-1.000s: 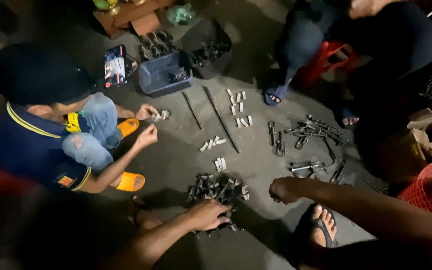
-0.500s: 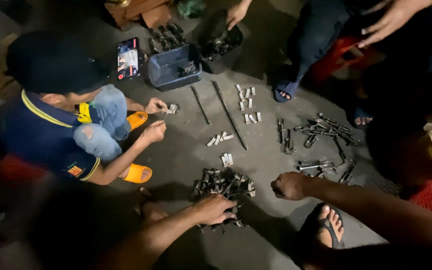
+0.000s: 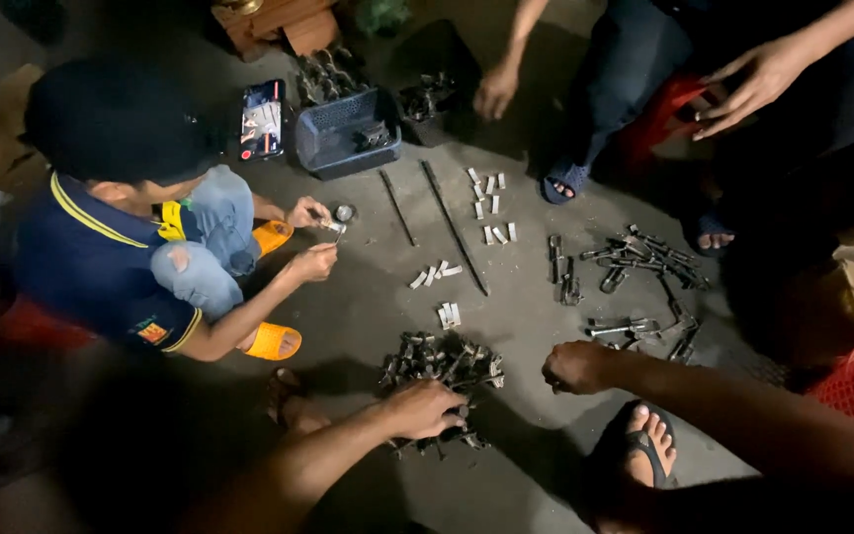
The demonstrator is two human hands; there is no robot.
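Left hand (image 3: 425,407) fingers gripping the pile of dark metal parts (image 3: 444,361) (jumbled, greyish) — right hand (image 3: 575,366) fisted, holding nothing visible

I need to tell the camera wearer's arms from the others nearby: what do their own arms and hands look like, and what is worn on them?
Both forearms are bare: no sleeves, gloves, watch or rings show. The left hand and right hand enter from the bottom edge, dimly lit.
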